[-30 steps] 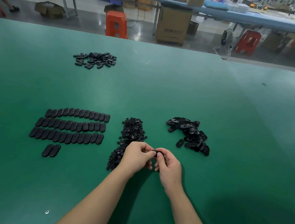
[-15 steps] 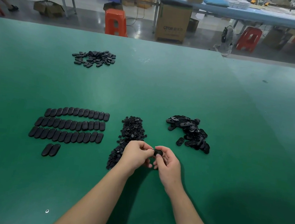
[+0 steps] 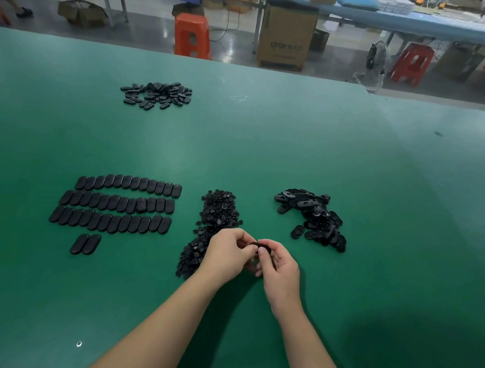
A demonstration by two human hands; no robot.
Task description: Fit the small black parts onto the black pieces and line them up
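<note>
My left hand [image 3: 228,255] and my right hand [image 3: 278,271] meet above the green table [image 3: 270,144], both pinching one black oval piece [image 3: 262,244] between the fingertips; fingers hide most of it. A heap of small black parts [image 3: 214,220] lies just left of my left hand. To the right lies a loose pile of black oval pieces [image 3: 313,217]. On the left, finished pieces [image 3: 118,203] lie in three neat rows, with two more [image 3: 85,244] below them.
A separate scatter of black pieces [image 3: 157,95] lies at the far left of the table. Beyond the table's far edge stand orange stools [image 3: 191,35], a cardboard box [image 3: 285,37] and long benches. A small screw head [image 3: 79,343] shows near the front.
Both hands stay together at the same spot, fingers shifting slightly on the pinched piece. The view has tilted a little.
</note>
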